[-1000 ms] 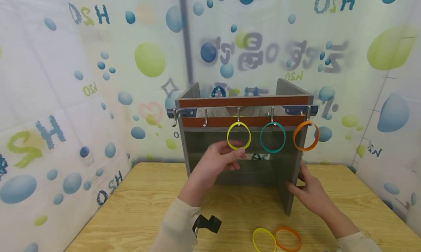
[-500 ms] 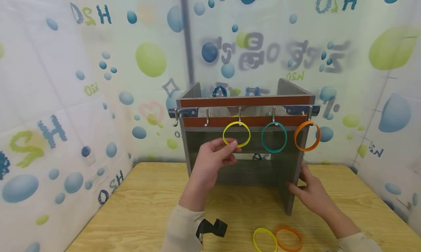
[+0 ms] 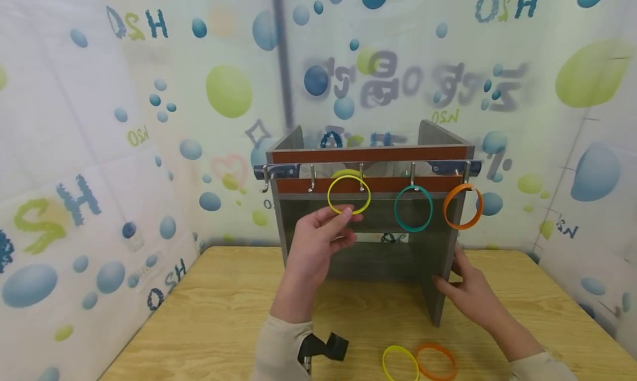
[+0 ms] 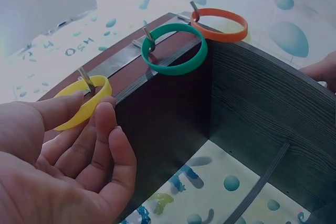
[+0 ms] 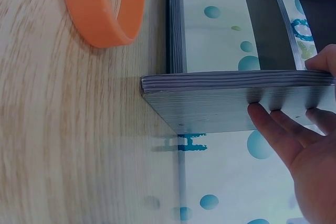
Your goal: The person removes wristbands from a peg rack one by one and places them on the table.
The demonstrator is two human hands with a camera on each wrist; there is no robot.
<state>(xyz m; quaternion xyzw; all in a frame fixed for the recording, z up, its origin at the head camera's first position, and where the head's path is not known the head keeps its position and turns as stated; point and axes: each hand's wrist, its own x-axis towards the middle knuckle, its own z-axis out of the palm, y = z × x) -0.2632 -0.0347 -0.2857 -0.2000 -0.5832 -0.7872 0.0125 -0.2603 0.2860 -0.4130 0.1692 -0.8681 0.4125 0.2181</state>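
Observation:
My left hand [image 3: 311,248] pinches the lower edge of a yellow silicone wristband [image 3: 329,196] between thumb and fingers. In the head view this band stands in front of the rail, just left of the middle hook [image 3: 361,177]; in the left wrist view the hook overlaps its opening. A teal wristband [image 3: 414,229] and an orange wristband [image 3: 463,226] hang from the two hooks to the right. My right hand [image 3: 473,295] grips the right side panel [image 3: 440,270] of a grey wooden stand, thumb on the inner side and fingers on the outer face.
The metal hook rail [image 3: 393,168] runs across the stand's reddish-brown front board [image 3: 368,153]. Two left hooks [image 3: 312,177] hold no band. A second yellow wristband [image 3: 385,359] and a second orange one [image 3: 454,364] lie on the wooden table [image 3: 199,314] near its front.
My left hand has taken the yellow wristband by its lower edge and drawn it left and slightly up from where it hung at the middle hook. My right hand stays on the panel.

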